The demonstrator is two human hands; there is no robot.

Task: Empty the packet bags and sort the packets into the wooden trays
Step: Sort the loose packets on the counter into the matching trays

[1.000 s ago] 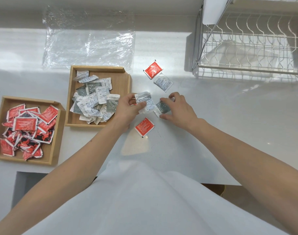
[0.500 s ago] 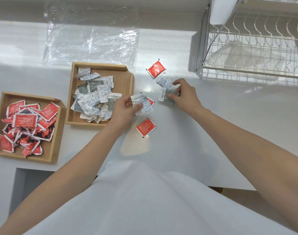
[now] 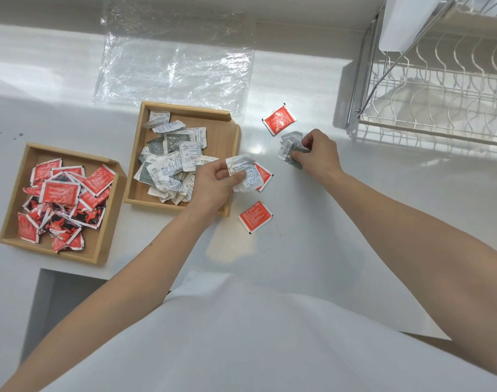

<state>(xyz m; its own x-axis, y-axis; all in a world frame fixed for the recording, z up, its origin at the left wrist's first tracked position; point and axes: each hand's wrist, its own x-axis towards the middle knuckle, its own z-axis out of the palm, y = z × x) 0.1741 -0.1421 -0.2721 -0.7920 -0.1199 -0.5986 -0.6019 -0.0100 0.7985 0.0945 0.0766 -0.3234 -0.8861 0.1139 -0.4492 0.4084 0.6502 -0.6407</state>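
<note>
White packets (image 3: 250, 179) pinched by left hand (image 3: 213, 182), just off right rim of middle tray (image 3: 236, 137). Second bunch (image 3: 288, 149) gripped by right hand (image 3: 319, 155) on counter (image 3: 326, 222), farther right. Left of both grips: middle tray, closest to left hand. Red packets (image 3: 255, 216) loose nearby.

A white countertop (image 3: 354, 222) fills most of the view, glossy and lit from the far side. At its far right stands a wire dish rack (image 3: 439, 89) with wavy white tines and a chrome frame. A flat white piece (image 3: 402, 24) leans in the rack – possibly a board. A few dark specks (image 3: 18, 134) mark the counter's left. Nearest the camera hangs a white garment (image 3: 241, 335), and beside it, lower left, lies a grey recess (image 3: 58, 306).
</note>
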